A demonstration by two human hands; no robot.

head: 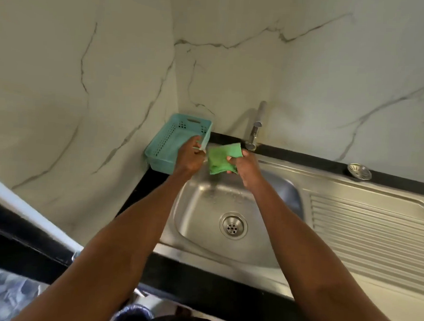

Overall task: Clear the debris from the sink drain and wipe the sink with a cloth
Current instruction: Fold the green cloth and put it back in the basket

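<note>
Above the sink (228,201) basin's back edge, my right hand (246,168) gripped the folded green cloth (221,158) while my left hand (190,156) pinched something pale I couldn't identify; wiping seemed next, lowering the cloth toward the debris-free-looking drain (233,226).

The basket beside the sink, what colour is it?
The basket is light teal, seen in the head view.

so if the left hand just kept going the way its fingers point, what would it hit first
Most likely the teal basket: the left hand points up and away, its fingertips already at the basket's near rim. Whether they touch it is unclear.
</note>
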